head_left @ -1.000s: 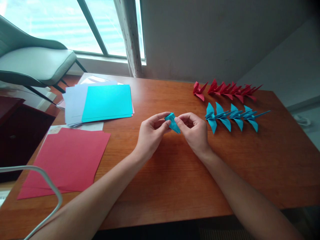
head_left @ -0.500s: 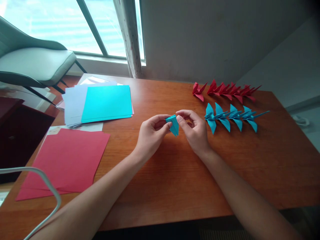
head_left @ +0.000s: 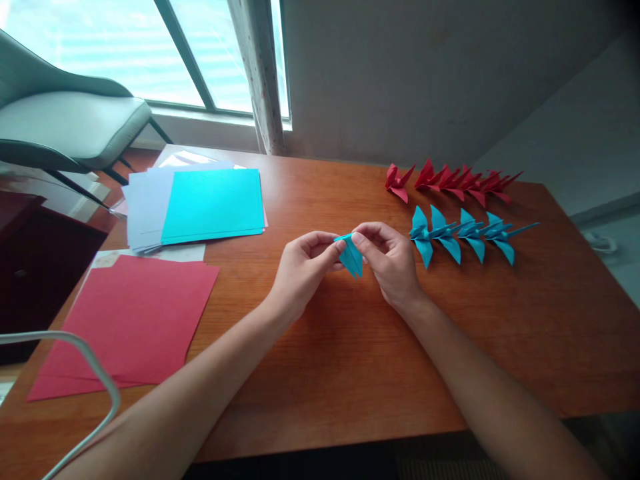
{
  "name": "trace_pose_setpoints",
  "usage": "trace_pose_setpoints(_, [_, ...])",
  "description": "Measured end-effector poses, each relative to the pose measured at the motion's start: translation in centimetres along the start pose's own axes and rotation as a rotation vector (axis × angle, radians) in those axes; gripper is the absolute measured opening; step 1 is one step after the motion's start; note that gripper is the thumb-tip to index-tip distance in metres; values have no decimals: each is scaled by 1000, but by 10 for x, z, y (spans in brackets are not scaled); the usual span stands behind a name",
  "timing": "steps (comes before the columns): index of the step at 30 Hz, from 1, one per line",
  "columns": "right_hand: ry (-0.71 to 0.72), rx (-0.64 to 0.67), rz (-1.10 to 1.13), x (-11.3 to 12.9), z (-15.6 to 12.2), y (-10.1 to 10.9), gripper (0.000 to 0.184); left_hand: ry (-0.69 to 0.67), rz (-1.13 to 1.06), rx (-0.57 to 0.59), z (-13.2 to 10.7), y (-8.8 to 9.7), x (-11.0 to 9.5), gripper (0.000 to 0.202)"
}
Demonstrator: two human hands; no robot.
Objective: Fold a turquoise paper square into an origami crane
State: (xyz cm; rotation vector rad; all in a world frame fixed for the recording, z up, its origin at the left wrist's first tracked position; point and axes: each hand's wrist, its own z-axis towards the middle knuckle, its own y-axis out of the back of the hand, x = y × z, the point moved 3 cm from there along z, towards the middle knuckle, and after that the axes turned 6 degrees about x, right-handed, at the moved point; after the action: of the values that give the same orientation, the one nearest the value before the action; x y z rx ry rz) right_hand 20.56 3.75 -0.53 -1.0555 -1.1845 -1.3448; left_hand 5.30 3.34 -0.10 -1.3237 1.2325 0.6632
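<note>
Between my two hands is a small folded piece of blue origami paper (head_left: 352, 259), its pointed tips hanging down toward me. My left hand (head_left: 309, 267) pinches its left side between thumb and fingers. The thumb and fingers of my right hand (head_left: 390, 261) grip its upper right corner. Both hands are held over the middle of the wooden table (head_left: 320, 373). To the right of my right hand stands a row of several blue paper cranes (head_left: 463, 235). Behind them runs a row of several red paper cranes (head_left: 460, 181).
At the left lie blue paper sheets (head_left: 215, 203) on top of white sheets (head_left: 147, 207). Nearer to me are large red sheets (head_left: 135, 327). A white cable (head_left: 95, 363) loops over the table's left front part. A chair (head_left: 75, 127) stands beyond, by the window.
My right hand's grip has come down onto the folded blue paper's corner. The paper has shifted slightly toward me and its lower tips have spread a little apart.
</note>
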Motion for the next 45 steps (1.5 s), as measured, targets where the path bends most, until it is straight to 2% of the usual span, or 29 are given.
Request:
trace_pose_setpoints(18, [-12,14,44,-1,0,0,18,17,-17,-8,0,1,-1,34])
trace_pose_setpoints(28, [38,-54,102,2,-1,0,18,-120,-7,68,-1,-1,-5,32])
trace_pose_setpoints(36, [133,-67,44,10,-3,1,11,-252,86,32,-2,-1,-9,24])
trace_pose_setpoints(45, [122,-68,70,9,-3,0,10,-236,92,57,-6,-2,-12,23])
